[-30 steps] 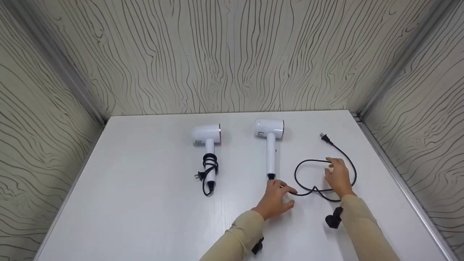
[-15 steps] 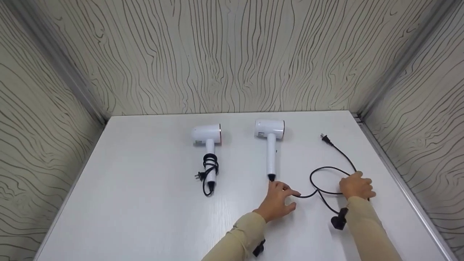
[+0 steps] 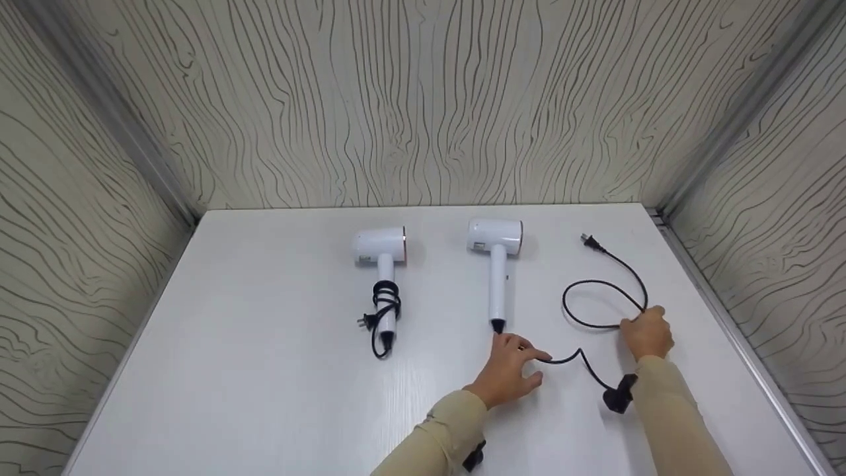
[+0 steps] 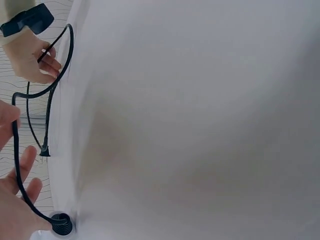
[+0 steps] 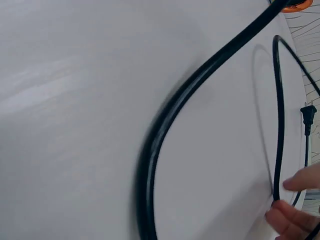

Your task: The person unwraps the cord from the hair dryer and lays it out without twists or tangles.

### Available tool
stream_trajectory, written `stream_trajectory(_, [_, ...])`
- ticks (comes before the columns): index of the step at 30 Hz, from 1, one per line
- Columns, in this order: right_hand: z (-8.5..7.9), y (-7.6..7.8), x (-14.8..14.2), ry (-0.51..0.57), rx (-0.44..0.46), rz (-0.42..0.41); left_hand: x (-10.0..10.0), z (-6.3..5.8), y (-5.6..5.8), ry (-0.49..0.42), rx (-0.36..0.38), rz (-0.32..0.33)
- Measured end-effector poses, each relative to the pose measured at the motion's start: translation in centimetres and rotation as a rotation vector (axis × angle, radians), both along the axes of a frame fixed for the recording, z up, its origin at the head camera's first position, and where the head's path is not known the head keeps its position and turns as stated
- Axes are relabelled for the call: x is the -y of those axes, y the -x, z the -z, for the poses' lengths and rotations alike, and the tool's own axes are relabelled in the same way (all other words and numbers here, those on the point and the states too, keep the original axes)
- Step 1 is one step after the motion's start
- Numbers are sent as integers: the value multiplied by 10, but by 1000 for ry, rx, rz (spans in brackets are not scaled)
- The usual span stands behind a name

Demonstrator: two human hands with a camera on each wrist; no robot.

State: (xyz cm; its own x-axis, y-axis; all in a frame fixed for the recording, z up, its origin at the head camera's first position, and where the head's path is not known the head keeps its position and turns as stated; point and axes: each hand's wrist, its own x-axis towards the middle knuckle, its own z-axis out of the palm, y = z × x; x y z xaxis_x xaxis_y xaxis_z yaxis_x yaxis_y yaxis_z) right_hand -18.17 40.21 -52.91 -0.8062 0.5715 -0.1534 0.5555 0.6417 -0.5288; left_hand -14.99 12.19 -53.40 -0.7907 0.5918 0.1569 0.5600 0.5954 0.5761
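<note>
A white hair dryer (image 3: 497,284) lies at the centre right of the table, its black power cord (image 5: 154,142) loosely looped to its right. My left hand (image 3: 505,370) rests by the handle's base, index finger over the cord and thumb apart from it. Farther right, my right hand (image 3: 648,332) holds the cord between curled fingers and thumb, beside a loop. The two-pin plug (image 3: 592,242) lies beyond that loop. In the left wrist view, the cord runs across the left palm towards the ribbed strain relief (image 4: 62,223).
A second white hair dryer (image 3: 383,246) lies to the left, its cord wound round the handle and its plug (image 3: 367,321) beside it. Wood-grain panels (image 3: 416,99) enclose the white table (image 3: 231,344) at the back and sides. A black device sits at each wrist.
My right hand has moved right, turned over and taken hold of the cord, then shifted slightly up. The loop has moved right and away from the cord's near bend. The left hand stays nearly still.
</note>
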Motion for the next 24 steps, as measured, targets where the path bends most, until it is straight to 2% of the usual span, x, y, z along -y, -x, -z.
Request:
stream_trajectory(4, [0,7,-1,129,30,-141,0,-1,0,30,0,3])
stream_trajectory(7, [-1,9,-3,153,67,-216,-2,-1,0,61,20,10])
stream_trajectory(9, [-1,9,-4,112,49,-226,-3,0,1,86,45,11])
stream_trajectory(12, [-1,5,-6,-16,-9,-199,-5,0,0,117,69,12])
stream_trajectory(16, [-2,2,-10,-166,-86,-142,-7,-1,0,161,49,15])
stream_trajectory(20, [-2,-1,-14,-131,-102,-134,-8,-1,-3,205,-36,-4])
stream_trajectory(24, [0,-6,-17,-52,-108,-169,-10,1,-3,185,-75,-17])
